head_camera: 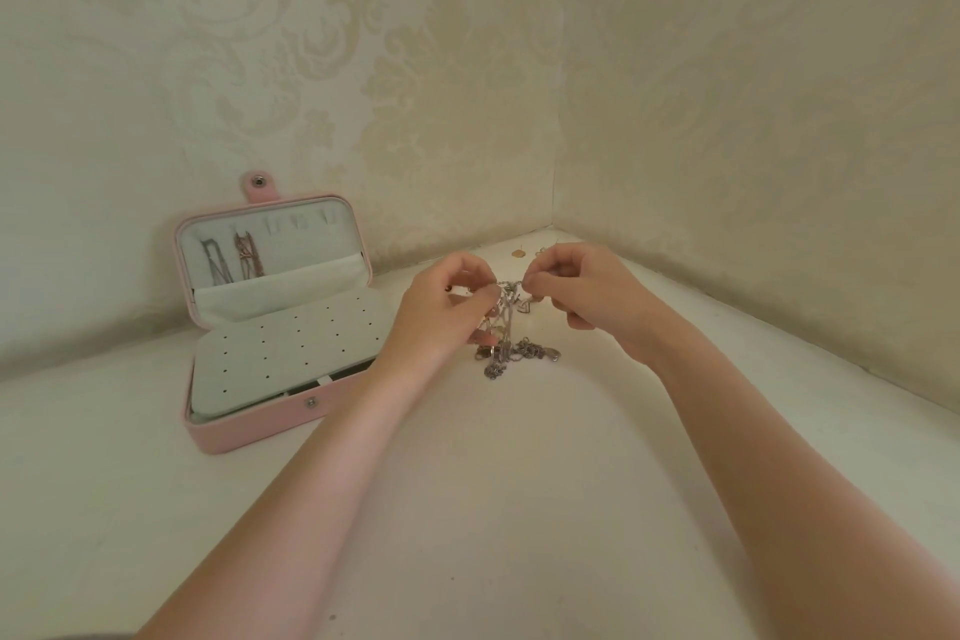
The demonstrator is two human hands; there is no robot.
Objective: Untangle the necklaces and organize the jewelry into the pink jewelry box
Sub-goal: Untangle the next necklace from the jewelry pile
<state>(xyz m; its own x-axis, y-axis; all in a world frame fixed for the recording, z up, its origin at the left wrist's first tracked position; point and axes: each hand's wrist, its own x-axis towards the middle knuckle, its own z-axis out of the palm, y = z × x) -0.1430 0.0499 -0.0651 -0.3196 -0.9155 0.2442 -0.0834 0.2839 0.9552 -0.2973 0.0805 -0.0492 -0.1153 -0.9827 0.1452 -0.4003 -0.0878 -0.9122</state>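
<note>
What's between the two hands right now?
In the head view, a short stretch of silver chain spans between the left hand and right hand; the rest of the tangle hangs to the white surface.

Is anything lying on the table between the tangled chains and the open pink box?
Nothing visible does. The chains hang from both hands, and the table between them and the box, whose lid stands open, shows bare.
</note>
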